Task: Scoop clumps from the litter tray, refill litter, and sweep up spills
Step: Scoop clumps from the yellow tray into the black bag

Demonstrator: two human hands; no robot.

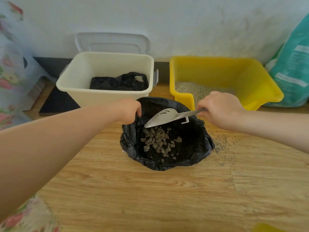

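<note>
The yellow litter tray (250,84) sat against the wall, right of a cream bin (107,91). Before them, the black bag (192,148) held clumps (158,141). The left hand (129,110) pinched its rim; right hand (220,109) fingers wrapped the scoop (163,117) handle.

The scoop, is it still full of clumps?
No, the grey scoop is tipped empty over the black bag, and the clumps lie inside the bag.

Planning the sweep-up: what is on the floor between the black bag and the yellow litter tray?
In the head view, a bare strip of wooden floor separates the black bag from the yellow litter tray; spilled litter lies right of the bag.
</note>
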